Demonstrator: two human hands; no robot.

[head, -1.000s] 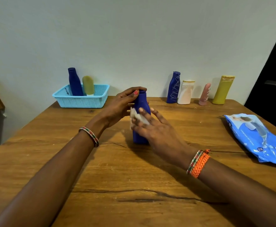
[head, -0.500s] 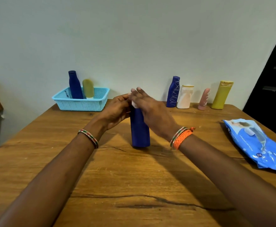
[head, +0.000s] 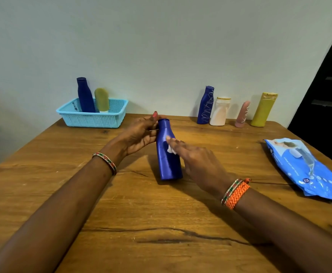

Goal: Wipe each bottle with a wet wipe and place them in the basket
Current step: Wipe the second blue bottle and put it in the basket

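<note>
A dark blue bottle (head: 168,154) stands on the wooden table (head: 121,213) at the centre, tilted slightly left. My left hand (head: 139,134) grips its neck from the left. My right hand (head: 196,162) presses a small white wet wipe (head: 171,150) against the bottle's right side with straight fingers. At the back left a light blue basket (head: 94,119) holds a blue bottle (head: 84,95) and a yellow-green bottle (head: 101,99). Along the wall at the back right stand a blue bottle (head: 206,105), a white bottle (head: 220,111), a pink bottle (head: 243,114) and a yellow bottle (head: 263,109).
A blue pack of wet wipes (head: 307,168) lies flat near the table's right edge. A dark doorway (head: 330,85) is at the far right. A long crack (head: 181,233) runs across the table's near part.
My right hand has moved with the wipe from the bottle's top down to its side. The bottle now leans a little to the left.
</note>
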